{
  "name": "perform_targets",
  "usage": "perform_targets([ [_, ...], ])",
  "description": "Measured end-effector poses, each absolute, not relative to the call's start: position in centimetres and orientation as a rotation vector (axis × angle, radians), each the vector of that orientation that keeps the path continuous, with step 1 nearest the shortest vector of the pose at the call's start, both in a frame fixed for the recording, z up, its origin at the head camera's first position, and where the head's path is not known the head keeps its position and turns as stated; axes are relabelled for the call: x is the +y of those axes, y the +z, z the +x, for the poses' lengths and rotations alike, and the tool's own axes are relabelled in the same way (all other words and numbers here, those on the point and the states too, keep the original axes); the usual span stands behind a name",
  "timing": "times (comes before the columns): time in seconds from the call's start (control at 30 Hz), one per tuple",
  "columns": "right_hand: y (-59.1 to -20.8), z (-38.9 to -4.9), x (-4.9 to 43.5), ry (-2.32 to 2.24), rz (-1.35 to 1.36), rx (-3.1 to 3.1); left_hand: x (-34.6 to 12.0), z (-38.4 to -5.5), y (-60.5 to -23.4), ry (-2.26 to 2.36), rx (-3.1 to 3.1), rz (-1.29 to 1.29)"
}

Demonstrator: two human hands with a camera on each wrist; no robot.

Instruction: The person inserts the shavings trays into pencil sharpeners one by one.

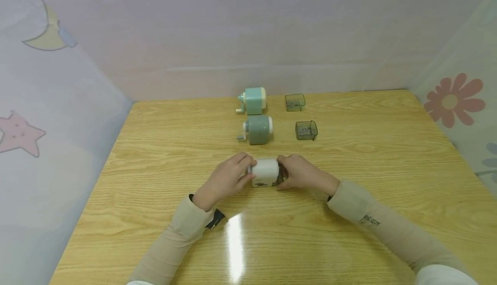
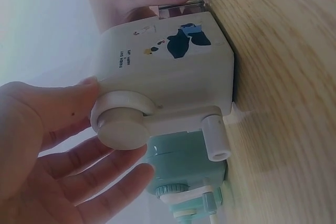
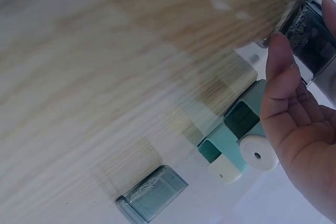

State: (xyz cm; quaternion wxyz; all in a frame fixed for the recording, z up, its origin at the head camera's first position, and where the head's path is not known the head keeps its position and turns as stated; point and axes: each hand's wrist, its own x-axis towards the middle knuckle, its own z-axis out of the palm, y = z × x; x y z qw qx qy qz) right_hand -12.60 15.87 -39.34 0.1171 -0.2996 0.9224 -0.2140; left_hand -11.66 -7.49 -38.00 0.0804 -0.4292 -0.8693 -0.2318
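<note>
A white crank pencil sharpener with a panda print lies between both hands on the wooden table. My left hand holds its crank end, the thumb on the body and the fingers behind the round white hub. The crank handle points away from the palm. At the opposite end, my right hand pinches a clear dark shavings drawer between thumb and fingers. Shavings show inside it, and in the left wrist view the drawer's edge sticks out from the body.
Behind stand a grey-green sharpener and a turquoise sharpener, both with open drawer slots in the right wrist view. Two clear drawers with shavings, a nearer one and a farther one, lie to their right. A wall closes the back.
</note>
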Motion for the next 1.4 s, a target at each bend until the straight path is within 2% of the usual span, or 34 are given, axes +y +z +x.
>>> perform_targets([
  [1.03, -39.9, -13.5, 15.5, -0.672, -0.966, 2.66, -7.5, -11.7, -38.1, -0.669, -2.541, -1.294],
  [1.4, -40.4, -13.4, 15.5, -0.715, -0.915, 2.649, -7.4, -11.7, -38.1, -0.655, -2.528, -1.294],
])
